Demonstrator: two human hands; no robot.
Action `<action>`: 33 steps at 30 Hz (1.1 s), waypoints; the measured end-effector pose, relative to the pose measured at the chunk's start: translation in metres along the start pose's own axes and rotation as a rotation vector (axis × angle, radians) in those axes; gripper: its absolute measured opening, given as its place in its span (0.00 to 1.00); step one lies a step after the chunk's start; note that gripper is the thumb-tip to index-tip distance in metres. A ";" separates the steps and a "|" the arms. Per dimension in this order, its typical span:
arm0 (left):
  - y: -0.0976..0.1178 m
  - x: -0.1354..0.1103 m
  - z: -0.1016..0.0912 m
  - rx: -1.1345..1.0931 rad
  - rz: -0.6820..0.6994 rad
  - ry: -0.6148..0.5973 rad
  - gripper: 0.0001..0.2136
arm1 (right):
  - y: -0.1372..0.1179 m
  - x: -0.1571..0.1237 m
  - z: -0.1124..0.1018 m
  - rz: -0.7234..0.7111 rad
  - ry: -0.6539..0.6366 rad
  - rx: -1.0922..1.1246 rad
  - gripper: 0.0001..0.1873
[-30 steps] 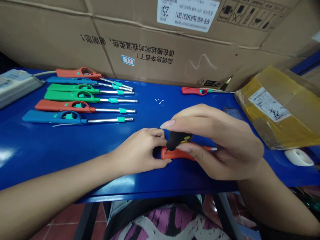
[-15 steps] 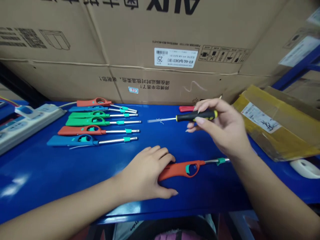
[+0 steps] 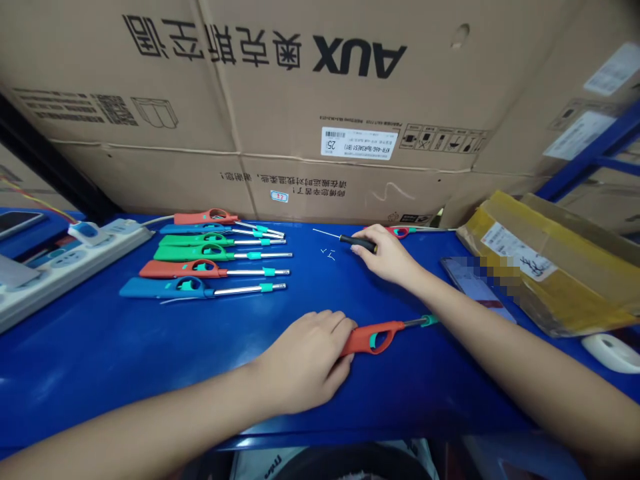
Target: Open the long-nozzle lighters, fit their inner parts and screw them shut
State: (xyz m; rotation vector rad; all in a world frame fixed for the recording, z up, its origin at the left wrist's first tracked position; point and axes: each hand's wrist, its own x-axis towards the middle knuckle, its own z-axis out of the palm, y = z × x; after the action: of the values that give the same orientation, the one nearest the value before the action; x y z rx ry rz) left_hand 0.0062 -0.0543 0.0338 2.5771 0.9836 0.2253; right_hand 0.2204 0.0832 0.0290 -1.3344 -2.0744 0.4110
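Observation:
My left hand [image 3: 305,357] rests on the handle end of an orange long-nosed lighter [image 3: 380,335] lying near the front of the blue table [image 3: 150,347], fingers curled over it. Far across the table my right hand [image 3: 387,257] is closed on a black-handled screwdriver [image 3: 350,240], whose thin blade points left and lies low at the table surface. Just beyond that hand lies a red lighter [image 3: 405,231] by the cardboard box.
Several lighters [image 3: 210,257], orange, blue and green, lie in a row at the left rear. A white power strip [image 3: 65,263] sits far left. A phone [image 3: 475,283], a yellow-taped parcel [image 3: 555,267] and a white mouse [image 3: 613,351] are at right. Large cartons [image 3: 300,100] wall the back.
My right hand lifted the screwdriver off the orange lighter and carried it to the table's rear, lowering it there. My left hand stayed on the lighter's handle. The view tilted up.

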 end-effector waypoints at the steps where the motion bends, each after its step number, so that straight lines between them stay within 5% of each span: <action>1: 0.000 0.000 0.000 0.007 -0.001 0.011 0.14 | 0.002 0.007 0.003 -0.009 -0.014 -0.049 0.12; 9: -0.009 -0.002 -0.007 -0.078 -0.047 0.014 0.14 | 0.010 0.033 0.014 -0.128 -0.215 -0.290 0.19; 19: -0.026 0.001 -0.005 -0.374 -0.097 0.326 0.09 | -0.007 -0.021 -0.066 -0.168 0.011 -0.220 0.13; 24: -0.029 0.010 0.003 -0.570 -0.203 0.371 0.09 | -0.002 -0.042 -0.068 0.215 0.387 0.452 0.20; 28: -0.028 0.016 0.004 -0.715 -0.266 0.356 0.11 | -0.009 -0.048 -0.052 0.378 0.176 0.804 0.21; 33: -0.027 0.020 0.005 -0.840 -0.309 0.328 0.14 | -0.012 -0.049 -0.041 0.462 0.180 1.092 0.20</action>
State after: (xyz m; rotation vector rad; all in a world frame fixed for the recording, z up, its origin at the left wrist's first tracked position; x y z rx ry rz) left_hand 0.0059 -0.0232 0.0191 1.6343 1.0760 0.7992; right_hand 0.2529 0.0307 0.0497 -1.0417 -1.0231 1.3210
